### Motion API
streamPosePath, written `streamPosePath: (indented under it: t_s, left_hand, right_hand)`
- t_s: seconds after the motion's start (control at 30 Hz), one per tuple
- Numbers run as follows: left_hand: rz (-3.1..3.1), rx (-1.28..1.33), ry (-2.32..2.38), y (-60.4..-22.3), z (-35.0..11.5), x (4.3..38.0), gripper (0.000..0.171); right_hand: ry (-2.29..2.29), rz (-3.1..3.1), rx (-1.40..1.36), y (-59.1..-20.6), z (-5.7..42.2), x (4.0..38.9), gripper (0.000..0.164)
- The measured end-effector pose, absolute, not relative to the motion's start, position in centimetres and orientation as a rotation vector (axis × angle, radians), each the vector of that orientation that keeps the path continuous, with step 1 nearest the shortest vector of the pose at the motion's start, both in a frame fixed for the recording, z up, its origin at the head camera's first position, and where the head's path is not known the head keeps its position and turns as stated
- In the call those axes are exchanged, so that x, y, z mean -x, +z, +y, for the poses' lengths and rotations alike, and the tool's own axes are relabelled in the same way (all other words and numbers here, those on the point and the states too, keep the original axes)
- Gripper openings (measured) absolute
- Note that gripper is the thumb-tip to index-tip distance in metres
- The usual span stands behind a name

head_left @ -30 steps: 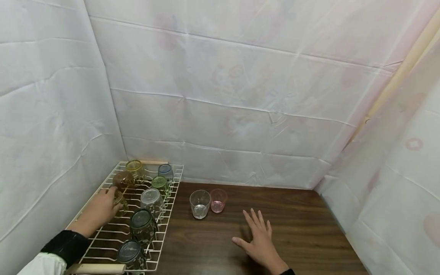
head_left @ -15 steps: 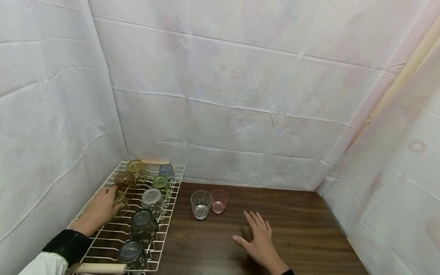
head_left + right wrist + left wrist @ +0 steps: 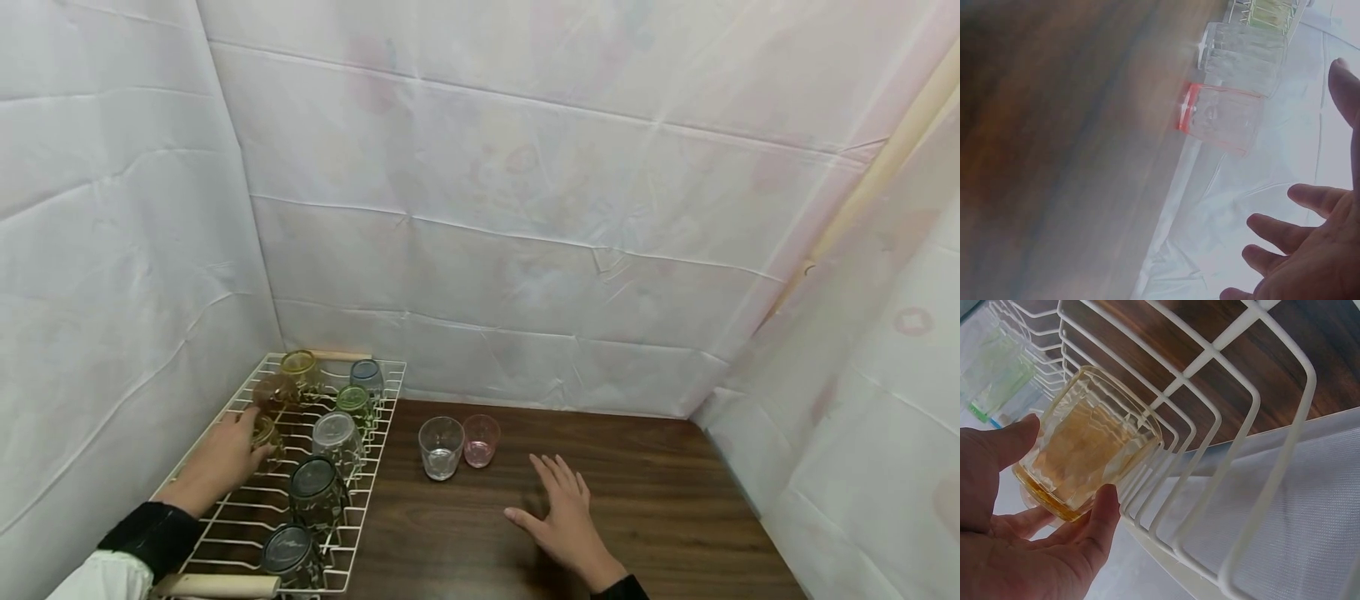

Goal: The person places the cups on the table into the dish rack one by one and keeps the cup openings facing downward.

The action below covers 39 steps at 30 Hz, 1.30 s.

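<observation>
On the white wire rack, my left hand grips an amber drinking glass that stands upside down. In the left wrist view, the thumb lies on one side of the glass and fingers on the other, near its thick base; its rim is against the white wires. My right hand hovers over the brown table with its fingers spread, holding nothing. Nearest to it are a pink glass and a clear glass, standing upright side by side.
Several other upturned glasses share the rack: a brownish one, a yellow one, a blue one, a green one, a clear mug and dark mugs. A white sheet hangs around the table.
The view has shifted slightly. My left hand keeps its grip on the amber glass, with no clear movement of either. The right hand has barely moved and stays spread.
</observation>
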<state>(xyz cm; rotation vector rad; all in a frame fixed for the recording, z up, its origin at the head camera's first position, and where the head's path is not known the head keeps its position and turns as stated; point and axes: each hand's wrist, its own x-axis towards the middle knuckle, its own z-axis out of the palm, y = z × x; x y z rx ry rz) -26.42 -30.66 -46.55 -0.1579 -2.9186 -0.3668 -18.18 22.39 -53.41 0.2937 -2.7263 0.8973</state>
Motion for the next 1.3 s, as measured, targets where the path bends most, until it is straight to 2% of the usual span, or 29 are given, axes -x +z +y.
streamPosePath:
  t_s: [0.37, 0.63, 0.83, 1.07, 1.3]
  left_hand:
    - [-2.880, 0.181, -0.408, -46.2, -31.0, 26.1, 0.084]
    - [-2.824, 0.236, -0.341, -44.6, -29.9, 24.6, 0.073]
    - [-2.789, 0.306, -0.318, -41.8, -28.2, 23.6, 0.070]
    - [-2.715, 0.406, -0.252, -38.9, -24.6, 20.0, 0.070]
    - [-2.703, 0.429, -0.380, -38.4, -21.1, 15.3, 0.067]
  right_hand:
    - [0.945, -2.788, -0.334, -51.8, 21.6, 19.6, 0.091]
    - [0.949, -2.818, -0.352, -51.6, 20.6, 20.3, 0.090]
    - [0.921, -2.799, -0.373, -51.5, 20.0, 20.9, 0.088]
    - [0.918, -2.806, -0.400, -51.5, 19.7, 22.1, 0.089]
    - [0.901, -2.834, -0.451, -51.8, 18.8, 23.9, 0.089]
